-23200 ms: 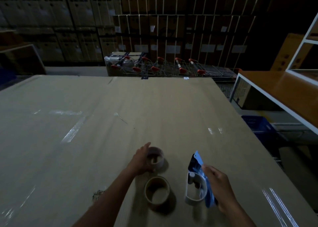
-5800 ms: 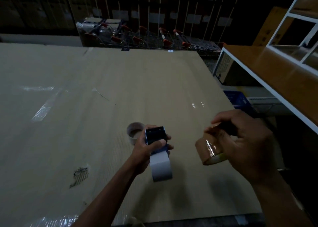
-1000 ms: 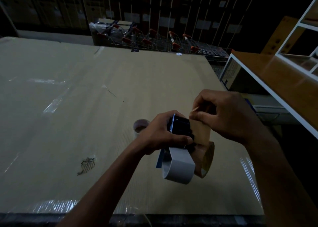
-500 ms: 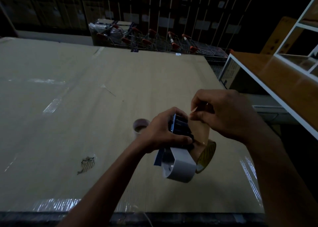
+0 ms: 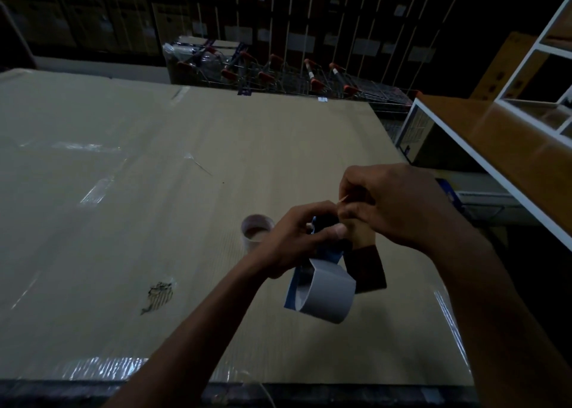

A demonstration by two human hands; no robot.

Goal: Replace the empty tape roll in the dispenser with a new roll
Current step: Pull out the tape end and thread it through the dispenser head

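A dim storeroom: stacked cartons and shopping carts (image 5: 278,76) lie beyond the cardboard-covered table (image 5: 154,191). Above its near edge the left hand (image 5: 291,240) clutches the tape dispenser (image 5: 322,293), new brown roll (image 5: 366,268) mounted; the right hand (image 5: 399,203) pinches the tape's free end. If that end slips it may stick back or crease. The empty core (image 5: 257,232) stands just behind; nothing blocks the hands.

Matt corrugated cardboard tabletop (image 5: 216,160), torn patch (image 5: 158,296), glossy clear tape strips (image 5: 96,191). Dispenser (image 5: 322,293): smooth grey-white band, blue plastic. Brown tape roll (image 5: 368,268), slight sheen. Far metal-wire carts (image 5: 294,79).
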